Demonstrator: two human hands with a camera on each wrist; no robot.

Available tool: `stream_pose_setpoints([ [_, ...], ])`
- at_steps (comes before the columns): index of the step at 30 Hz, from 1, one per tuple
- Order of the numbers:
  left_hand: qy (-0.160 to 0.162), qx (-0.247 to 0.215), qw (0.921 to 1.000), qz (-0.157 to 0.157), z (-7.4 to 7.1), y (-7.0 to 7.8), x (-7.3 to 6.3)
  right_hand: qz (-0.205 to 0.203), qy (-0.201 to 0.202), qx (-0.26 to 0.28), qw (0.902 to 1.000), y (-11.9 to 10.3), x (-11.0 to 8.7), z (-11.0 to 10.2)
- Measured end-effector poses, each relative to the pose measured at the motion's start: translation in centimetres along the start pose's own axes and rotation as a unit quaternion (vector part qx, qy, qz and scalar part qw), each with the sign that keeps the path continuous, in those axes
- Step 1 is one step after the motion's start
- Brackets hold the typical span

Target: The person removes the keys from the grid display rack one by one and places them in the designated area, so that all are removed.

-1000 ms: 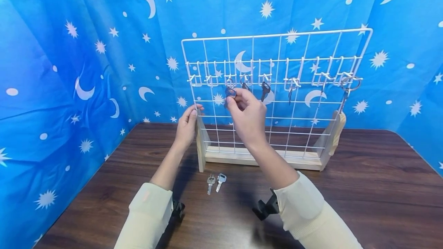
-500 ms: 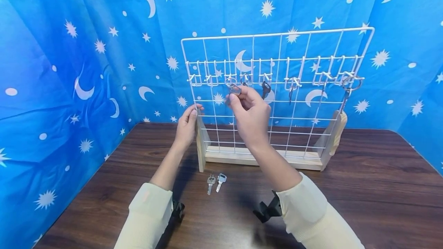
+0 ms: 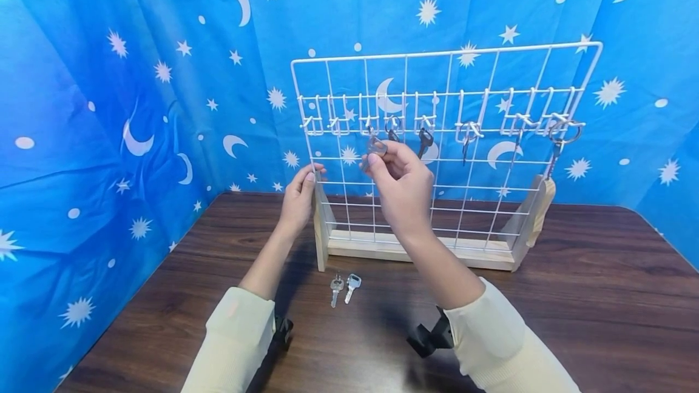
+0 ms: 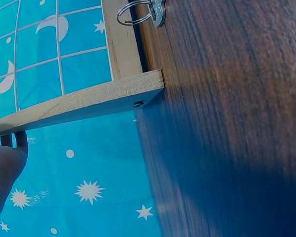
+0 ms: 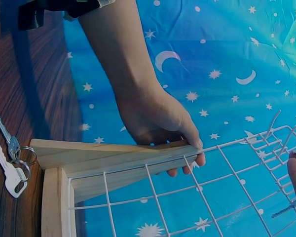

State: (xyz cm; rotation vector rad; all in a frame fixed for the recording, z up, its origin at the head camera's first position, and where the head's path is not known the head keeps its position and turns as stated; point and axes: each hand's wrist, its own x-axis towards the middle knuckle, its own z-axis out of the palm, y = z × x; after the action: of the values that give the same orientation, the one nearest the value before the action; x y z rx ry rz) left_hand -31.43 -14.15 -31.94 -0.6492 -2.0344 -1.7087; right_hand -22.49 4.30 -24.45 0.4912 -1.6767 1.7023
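- My right hand (image 3: 405, 190): fingers curled in, thumb and fingertips pinching a key (image 3: 377, 147), in front of the rack's wire grid, left of its middle.
- Held key sits just below a white hook (image 3: 369, 121); can't tell if its ring is on it.
- My left hand (image 3: 297, 202): closed around the left wooden side of the rack (image 3: 420, 251), thumb near, fingers round the far side.
- More keys (image 3: 425, 142) hang from hooks along the row, right of the held one.
- Two loose keys (image 3: 353, 281), with rings, lie side by side on the brown table (image 3: 601, 296), near side of the rack, toward its left end.
- Blue cloth (image 3: 164, 11) with moons and stars behind, far and left.
- Cream sleeves (image 3: 240, 326) on both arms.
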Motion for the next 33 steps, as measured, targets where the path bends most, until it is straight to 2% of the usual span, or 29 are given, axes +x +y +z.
stream_pose_setpoints([
  [11,-0.001,-0.011,0.9999,0.006,-0.1,0.1,0.1,0.021,-0.013,-0.006,0.9997,-0.1,-0.7,-0.7],
  [22,0.000,0.000,1.0000,0.001,-0.2,0.3,0.2,0.073,-0.037,0.039,0.9959,0.4,-1.0,-1.7],
  [27,0.000,0.003,1.0000,0.001,-0.2,0.1,0.1,0.110,-0.046,0.026,0.9925,0.9,-1.7,-2.2],
  [33,-0.001,-0.002,1.0000,0.005,-0.1,-0.3,0.1,0.135,-0.066,-0.002,0.9886,1.8,-2.6,-2.9],
])
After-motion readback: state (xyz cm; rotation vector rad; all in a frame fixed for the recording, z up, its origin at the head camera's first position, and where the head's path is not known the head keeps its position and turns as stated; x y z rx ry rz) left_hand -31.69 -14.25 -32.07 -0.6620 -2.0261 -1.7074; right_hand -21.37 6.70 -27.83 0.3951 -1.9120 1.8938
